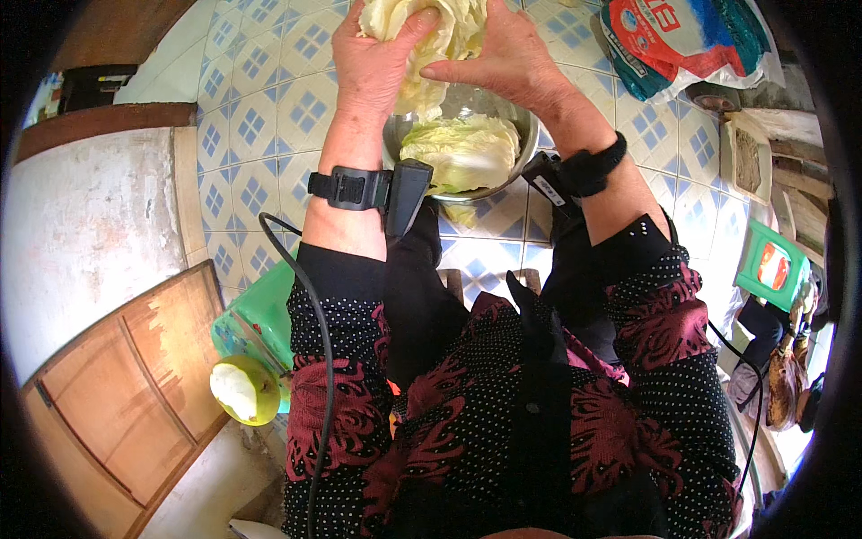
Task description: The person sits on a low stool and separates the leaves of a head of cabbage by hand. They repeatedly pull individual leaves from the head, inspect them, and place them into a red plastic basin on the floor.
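Observation:
At the top edge of the view, my left hand (374, 67) grips a bunch of pale napa cabbage leaves (424, 87), its thumb pressed over their front. My right hand (522, 64) holds the same bunch from the other side, thumb stretched out; its other fingers are partly hidden by the leaves and the picture's edge. Below the hands, between my knees, a round metal basin (533, 145) stands on the tiled floor. A larger piece of napa cabbage (465, 153) lies inside it, pale with yellow-green leaf edges. Both wrists carry strapped black devices.
A small leaf scrap (461, 215) lies on the floor near the basin. To the left, a partly eaten green pear (246, 391) rests on a green plastic stool (259, 313). A printed plastic bag (687, 47) lies far right, above another green stool (774, 266). Cables run along both sleeves.

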### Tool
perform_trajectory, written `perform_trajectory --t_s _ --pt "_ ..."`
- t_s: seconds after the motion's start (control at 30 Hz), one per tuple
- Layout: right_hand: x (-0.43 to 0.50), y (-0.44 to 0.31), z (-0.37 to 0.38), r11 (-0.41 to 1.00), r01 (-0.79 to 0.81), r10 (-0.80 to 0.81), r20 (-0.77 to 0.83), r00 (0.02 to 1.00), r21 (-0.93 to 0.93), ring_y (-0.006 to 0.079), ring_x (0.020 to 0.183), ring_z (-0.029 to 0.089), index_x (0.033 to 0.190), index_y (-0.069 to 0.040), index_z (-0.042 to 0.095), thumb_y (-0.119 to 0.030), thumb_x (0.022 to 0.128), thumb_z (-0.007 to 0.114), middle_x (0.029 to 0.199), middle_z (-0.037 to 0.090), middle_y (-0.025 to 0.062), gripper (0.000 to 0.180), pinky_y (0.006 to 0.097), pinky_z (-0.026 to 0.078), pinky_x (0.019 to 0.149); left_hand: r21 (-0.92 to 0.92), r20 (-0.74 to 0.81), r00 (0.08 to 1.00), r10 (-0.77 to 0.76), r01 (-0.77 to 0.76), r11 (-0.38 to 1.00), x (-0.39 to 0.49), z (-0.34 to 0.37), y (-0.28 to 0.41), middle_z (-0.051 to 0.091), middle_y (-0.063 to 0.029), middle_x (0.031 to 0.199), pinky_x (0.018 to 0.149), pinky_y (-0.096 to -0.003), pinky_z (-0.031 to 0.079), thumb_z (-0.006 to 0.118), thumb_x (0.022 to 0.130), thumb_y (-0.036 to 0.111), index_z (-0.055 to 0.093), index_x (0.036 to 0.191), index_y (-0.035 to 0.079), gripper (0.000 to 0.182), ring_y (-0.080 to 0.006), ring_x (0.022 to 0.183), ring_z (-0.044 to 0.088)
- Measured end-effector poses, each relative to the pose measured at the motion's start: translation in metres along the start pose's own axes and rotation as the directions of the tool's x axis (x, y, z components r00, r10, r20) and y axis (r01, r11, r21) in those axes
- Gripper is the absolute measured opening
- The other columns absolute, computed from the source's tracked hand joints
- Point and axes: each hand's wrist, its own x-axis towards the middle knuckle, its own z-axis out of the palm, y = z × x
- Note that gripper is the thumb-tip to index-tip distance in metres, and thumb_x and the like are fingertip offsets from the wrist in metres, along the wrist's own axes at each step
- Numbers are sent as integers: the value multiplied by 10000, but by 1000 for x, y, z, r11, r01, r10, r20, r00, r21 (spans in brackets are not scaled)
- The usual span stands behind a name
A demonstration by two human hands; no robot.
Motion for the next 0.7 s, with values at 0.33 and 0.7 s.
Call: perform_trajectory --t_s 0.33,0.7 --pt "1 20 7 886 149 -78 -175 982 440 219 1283 484 1424 -22 386 -139 761 785 1364 527 129 783 345 371 1085 -268 82 994 -67 86 959 -14 20 9 661 -39 1093 825 -276 521 688 862 11 602 1223 26 371 -143 957 633" --pt "6 19 3 813 153 -51 -193 980 562 185 1243 502 1403 -14 418 -36 752 799 1327 555 89 755 332 410 1051 -241 91 996 7 15 970 -9 27 2 650 -65 1148 887 -301 509 718 862 59 570 1265 34 430 -166 1024 621"
